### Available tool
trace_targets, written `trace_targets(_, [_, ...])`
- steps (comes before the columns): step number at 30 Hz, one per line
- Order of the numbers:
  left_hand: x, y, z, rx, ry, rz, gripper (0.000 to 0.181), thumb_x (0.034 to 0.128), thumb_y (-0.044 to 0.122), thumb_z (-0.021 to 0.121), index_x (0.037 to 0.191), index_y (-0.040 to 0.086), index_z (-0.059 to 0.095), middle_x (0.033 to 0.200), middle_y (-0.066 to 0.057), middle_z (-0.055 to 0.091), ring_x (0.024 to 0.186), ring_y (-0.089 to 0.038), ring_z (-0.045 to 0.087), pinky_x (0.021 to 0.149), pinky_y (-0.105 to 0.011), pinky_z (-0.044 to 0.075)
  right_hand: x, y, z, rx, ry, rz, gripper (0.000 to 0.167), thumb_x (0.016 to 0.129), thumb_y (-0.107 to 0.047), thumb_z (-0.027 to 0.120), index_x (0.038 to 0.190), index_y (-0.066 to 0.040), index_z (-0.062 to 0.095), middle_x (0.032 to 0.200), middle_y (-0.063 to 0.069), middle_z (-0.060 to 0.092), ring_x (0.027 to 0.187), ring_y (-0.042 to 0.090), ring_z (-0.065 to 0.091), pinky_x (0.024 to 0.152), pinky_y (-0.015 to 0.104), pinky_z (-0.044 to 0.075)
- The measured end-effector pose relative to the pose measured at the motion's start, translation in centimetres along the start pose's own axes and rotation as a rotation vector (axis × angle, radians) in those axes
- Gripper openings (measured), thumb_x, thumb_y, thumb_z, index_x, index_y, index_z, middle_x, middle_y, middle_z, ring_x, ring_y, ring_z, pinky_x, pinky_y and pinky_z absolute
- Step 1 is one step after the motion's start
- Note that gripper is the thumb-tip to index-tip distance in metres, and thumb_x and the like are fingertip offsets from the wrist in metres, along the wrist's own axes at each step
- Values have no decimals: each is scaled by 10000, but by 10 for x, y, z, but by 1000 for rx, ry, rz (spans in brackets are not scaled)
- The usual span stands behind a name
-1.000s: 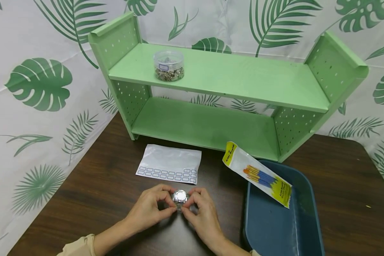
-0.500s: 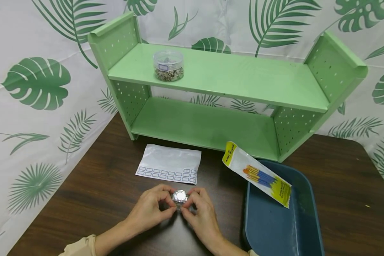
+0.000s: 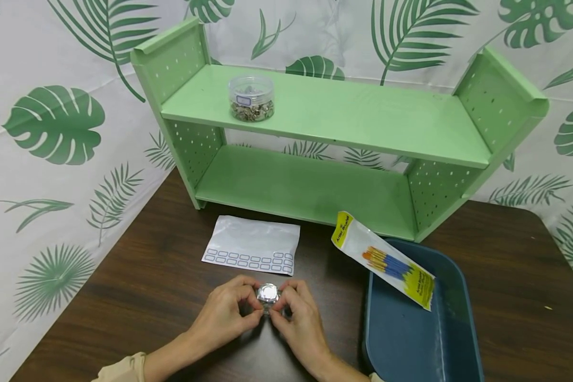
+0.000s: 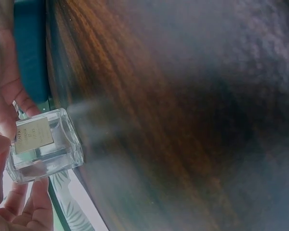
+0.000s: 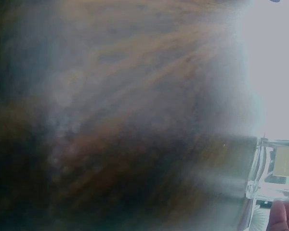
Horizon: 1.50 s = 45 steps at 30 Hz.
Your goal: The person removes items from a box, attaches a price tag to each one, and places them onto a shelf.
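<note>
Both hands hold a small clear glass perfume bottle (image 3: 269, 293) upright low over the table, its shiny silver cap towards me. My left hand (image 3: 225, 312) grips its left side and my right hand (image 3: 304, 324) its right side, thumbs close together at the front. In the left wrist view the squarish glass bottle (image 4: 70, 139) bears a pale gold label (image 4: 33, 135) with dark print. Fingertips touch the glass around the label. The right wrist view catches only part of the label (image 5: 286, 161) and a few fingers (image 5: 279, 216).
A white sticker sheet (image 3: 253, 237) lies beyond the hands. To the right, a pack of artist brushes (image 3: 387, 262) rests across a blue bin (image 3: 370, 318). Behind stands a green two-tier shelf (image 3: 344, 116) with a labelled clear jar (image 3: 251, 101) of small metallic pieces.
</note>
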<state>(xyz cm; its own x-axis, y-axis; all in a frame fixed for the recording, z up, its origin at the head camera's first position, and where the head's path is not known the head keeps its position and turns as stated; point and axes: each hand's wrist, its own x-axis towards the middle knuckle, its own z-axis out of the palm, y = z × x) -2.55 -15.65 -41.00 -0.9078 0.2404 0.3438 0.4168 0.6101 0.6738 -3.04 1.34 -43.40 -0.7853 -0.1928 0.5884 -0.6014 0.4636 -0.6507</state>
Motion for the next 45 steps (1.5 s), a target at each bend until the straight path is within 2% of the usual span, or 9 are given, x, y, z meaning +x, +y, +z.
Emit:
trace_targets(9, [0, -1, 1, 10, 15, 10, 249, 615, 46, 778, 642, 227, 610, 977, 19, 667, 865, -95, 620, 666, -212, 476, 0, 0, 0, -3, 4, 0, 411, 521, 116, 797, 680, -141, 518, 930, 49, 560, 816, 106, 559, 659, 98, 414])
trace_targets(19, [0, 0, 1, 9, 14, 9, 248, 614, 47, 775, 642, 227, 606, 971, 20, 667, 832, -84, 607, 614, -174, 433, 2, 0, -1, 35, -6, 16, 435, 548, 131, 801, 691, -124, 479, 903, 52, 553, 770, 62, 546, 615, 156, 462])
trace_targets(24, [0, 0, 1, 3, 15, 15, 245, 615, 45, 774, 643, 224, 607, 971, 16, 670, 824, -84, 607, 596, -163, 422, 2, 0, -2, 66, -15, 37, 433, 561, 142, 794, 702, -118, 478, 907, 38, 545, 790, 62, 545, 647, 169, 493])
trace_targets(30, [1, 0, 1, -6, 15, 19, 242, 617, 43, 774, 644, 217, 608, 969, 9, 672, 787, -67, 591, 558, -148, 401, 2, 0, -2, 127, -33, 90, 430, 589, 147, 788, 784, -91, 487, 874, -8, 510, 819, 67, 552, 671, 226, 541])
trace_targets(36, [0, 0, 0, -5, 5, 15, 242, 620, 54, 785, 654, 219, 611, 977, 5, 673, 783, -63, 583, 561, -153, 403, 2, -1, -4, 117, -57, 154, 404, 637, 74, 803, 916, -75, 551, 903, 0, 554, 831, 117, 587, 685, 262, 549])
trace_targets(40, [0, -1, 0, -3, 2, 18, 241, 622, 55, 789, 657, 216, 613, 978, 2, 673, 806, -79, 594, 577, -160, 410, 2, -1, -5, 109, -67, 159, 412, 647, 64, 800, 971, -76, 588, 934, 13, 575, 829, 158, 599, 691, 273, 548])
trace_targets(45, [1, -1, 0, -5, 6, 20, 247, 618, 52, 794, 659, 218, 615, 978, 0, 675, 818, -87, 603, 591, -163, 424, 2, -1, -5, 119, -77, 167, 382, 648, 79, 791, 962, -61, 624, 952, 6, 573, 833, 179, 601, 704, 272, 549])
